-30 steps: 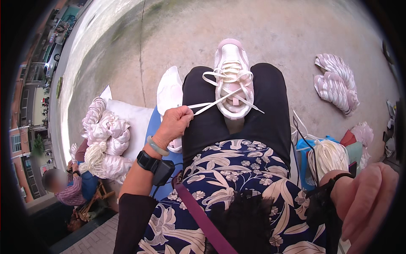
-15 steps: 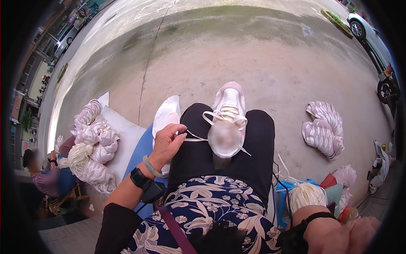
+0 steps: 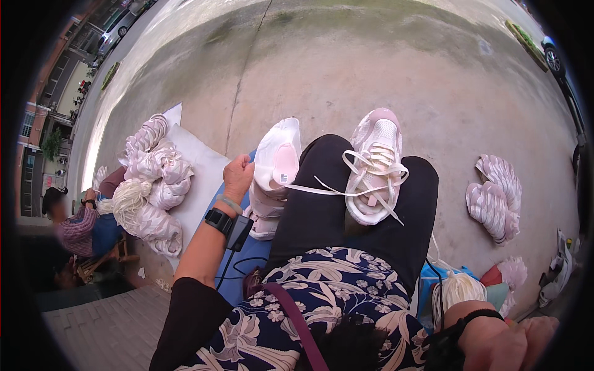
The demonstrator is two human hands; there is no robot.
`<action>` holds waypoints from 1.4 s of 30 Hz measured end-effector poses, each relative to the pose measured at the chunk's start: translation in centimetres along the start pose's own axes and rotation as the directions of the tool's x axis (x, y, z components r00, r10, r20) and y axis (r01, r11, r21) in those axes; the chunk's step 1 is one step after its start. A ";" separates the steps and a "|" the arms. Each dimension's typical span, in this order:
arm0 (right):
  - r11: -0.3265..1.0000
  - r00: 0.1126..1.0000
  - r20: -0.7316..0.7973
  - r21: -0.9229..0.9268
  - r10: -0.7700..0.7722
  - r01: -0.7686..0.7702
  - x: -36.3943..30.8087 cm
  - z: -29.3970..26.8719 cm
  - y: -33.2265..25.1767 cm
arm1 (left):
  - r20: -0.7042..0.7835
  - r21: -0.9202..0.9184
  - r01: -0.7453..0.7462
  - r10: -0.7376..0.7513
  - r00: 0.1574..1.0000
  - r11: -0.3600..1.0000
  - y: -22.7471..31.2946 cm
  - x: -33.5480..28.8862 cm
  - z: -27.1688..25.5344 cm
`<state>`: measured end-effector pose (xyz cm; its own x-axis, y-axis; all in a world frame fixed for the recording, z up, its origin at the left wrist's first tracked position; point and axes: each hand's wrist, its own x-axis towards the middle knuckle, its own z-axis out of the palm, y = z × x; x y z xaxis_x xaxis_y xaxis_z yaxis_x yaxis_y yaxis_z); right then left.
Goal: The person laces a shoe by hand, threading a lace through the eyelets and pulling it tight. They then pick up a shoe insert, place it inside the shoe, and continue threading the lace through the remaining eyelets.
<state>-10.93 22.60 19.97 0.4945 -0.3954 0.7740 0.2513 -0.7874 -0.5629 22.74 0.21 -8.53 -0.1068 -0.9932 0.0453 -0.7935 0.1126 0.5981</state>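
A pink and white sneaker (image 3: 378,139) rests on my thighs, toe away from me, its cream shoelace (image 3: 375,162) looped loosely over the tongue. One lace strand runs straight left from it toward my left hand (image 3: 237,179). Those fingers are pinched closed beside a pink and white shoe upper (image 3: 278,154); against the white upper, the strand's end is hard to make out. More uppers lie under that one on a blue surface. Low at the right edge, close and partly blurred, my right hand (image 3: 513,343) looks curled closed. What it holds, if anything, is hidden.
Bundles of pink and white shoe parts (image 3: 158,167) lie on a white sheet (image 3: 201,164) at left. Another bundle (image 3: 495,198) sits on the concrete at right. A blue bag (image 3: 427,287) with cream laces (image 3: 461,290) stands by my right leg. A seated person (image 3: 77,229) is far left.
My left hand has moved left, away from the sneaker, and the lace strand now stretches farther. The view has shifted, uncovering more of the uppers. My right hand stays low at the right.
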 end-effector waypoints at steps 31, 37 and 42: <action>0.979 0.985 -0.041 0.108 -0.170 0.173 -2.5 0.0 -1.4 | -0.423 -0.153 -0.229 0.146 0.894 0.961 11.8 -4.9 -10.9; 0.968 0.973 -0.049 0.106 -0.224 0.228 -2.6 0.8 -2.3 | -0.344 -0.101 -0.561 0.500 0.795 0.822 18.1 -8.3 -9.5; 0.962 0.966 -0.044 0.088 -0.256 0.259 -3.4 0.8 -2.8 | -0.147 -0.102 -0.314 0.298 0.943 0.944 14.9 -6.7 -8.4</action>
<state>-12.66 26.54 18.73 0.3766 -0.2015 0.9042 0.4427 -0.8182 -0.3667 16.69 8.34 6.76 -0.2493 -0.9074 0.3383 -0.6540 0.4154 0.6322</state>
